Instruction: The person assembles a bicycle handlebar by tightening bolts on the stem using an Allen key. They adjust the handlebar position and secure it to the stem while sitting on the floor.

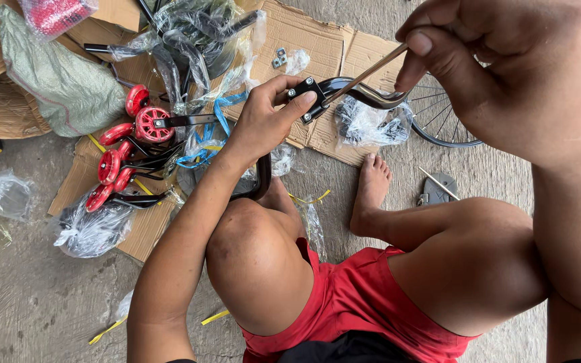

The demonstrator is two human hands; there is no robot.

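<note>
Evidently mid-assembly: the black clamp bracket (pixel 307 96) sits on the curved black tube (pixel 364 94) above the knees, pinned by the left hand (pixel 263 121). The right hand (pixel 499 67) pinches a thin metal rod tool (pixel 368 72) into it. Red training wheels (pixel 129 144) and bagged parts (pixel 196 40) lie unfitted on cardboard (pixel 317 47). The fastener itself is hidden, probably under the thumb.

Person wears red shorts (pixel 351 296), loose fabric, bunched between the thighs, with a dark band or garment edge at the bottom of the frame. Both arms bare, no sleeves, no watch or rings visible on left hand (pixel 263 121) or right hand (pixel 499 74); nails short. Legs bare from the shorts down, one bare foot (pixel 371 188) visible, no shoe.
</note>
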